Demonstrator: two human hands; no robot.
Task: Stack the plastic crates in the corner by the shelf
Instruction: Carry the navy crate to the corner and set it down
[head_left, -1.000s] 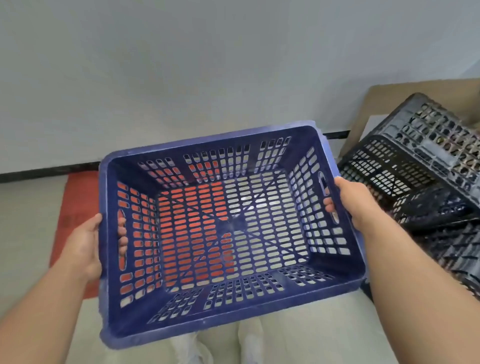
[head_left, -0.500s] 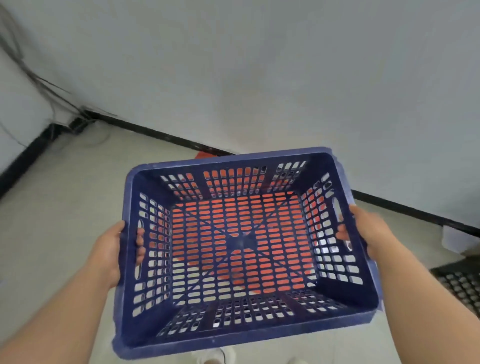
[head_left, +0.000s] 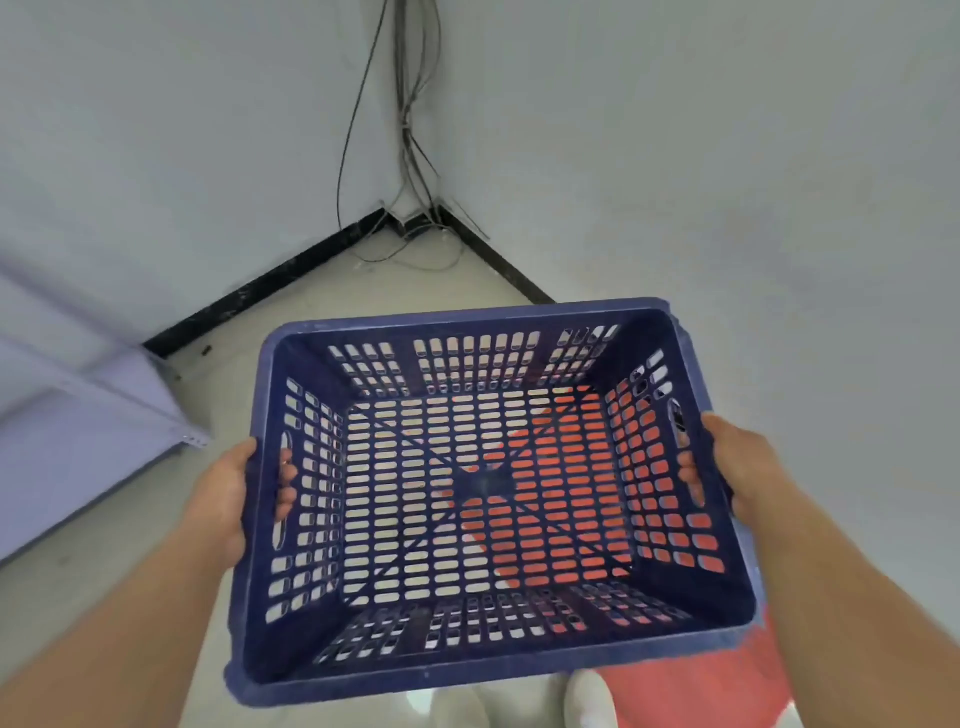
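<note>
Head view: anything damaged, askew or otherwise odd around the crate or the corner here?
The blue crate looks intact and empty, held by its side handles in the left hand and right hand. The one oddity is loose cables hanging down the corner and trailing onto the floor where the crate seems headed.

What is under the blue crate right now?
Through the slotted bottom of the blue crate, pale floor and a red mat show. The solid walls hide the rest.

Loose cables (head_left: 408, 130) down the wall corner, black skirting (head_left: 260, 286) (both walls), red mat (head_left: 696, 680) on pale floor (head_left: 130, 545)
</note>
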